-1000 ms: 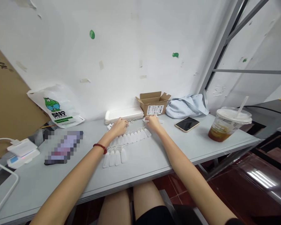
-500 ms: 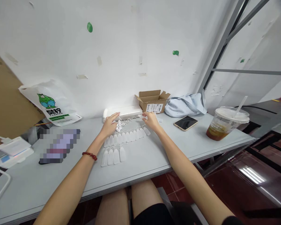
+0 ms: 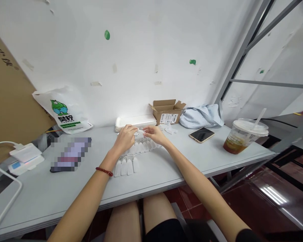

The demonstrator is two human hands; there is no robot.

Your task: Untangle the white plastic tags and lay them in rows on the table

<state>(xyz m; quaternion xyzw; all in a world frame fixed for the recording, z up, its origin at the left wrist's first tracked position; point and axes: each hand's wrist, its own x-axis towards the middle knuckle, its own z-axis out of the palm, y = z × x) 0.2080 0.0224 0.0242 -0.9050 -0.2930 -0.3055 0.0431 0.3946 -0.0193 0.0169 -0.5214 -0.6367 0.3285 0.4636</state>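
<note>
My right hand (image 3: 154, 134) pinches a small whitish translucent tag (image 3: 140, 131) above the middle of the table. My left hand (image 3: 127, 138), wearing a red bead bracelet, meets it from the left with its fingers closed. What those left fingertips grip is hidden. Below the hands lies a row of white rounded tags (image 3: 142, 147) with thin cords, partly covered by the fingers. A shorter row of several similar tags (image 3: 127, 167) lies nearer the table's front edge. More loose white tags (image 3: 169, 128) rest right of my right hand.
White trays (image 3: 135, 121) are stacked by the wall, beside an open cardboard box (image 3: 168, 112). To the right are a pale blue cloth bag (image 3: 201, 116), a phone (image 3: 201, 134) and a drink cup (image 3: 244, 136). A plastic bag (image 3: 63, 111) and a charger (image 3: 25, 156) stand left.
My right hand has moved left with the tag, and the hands are now together. More loose tags show where the right hand was. The camera view has shifted slightly.
</note>
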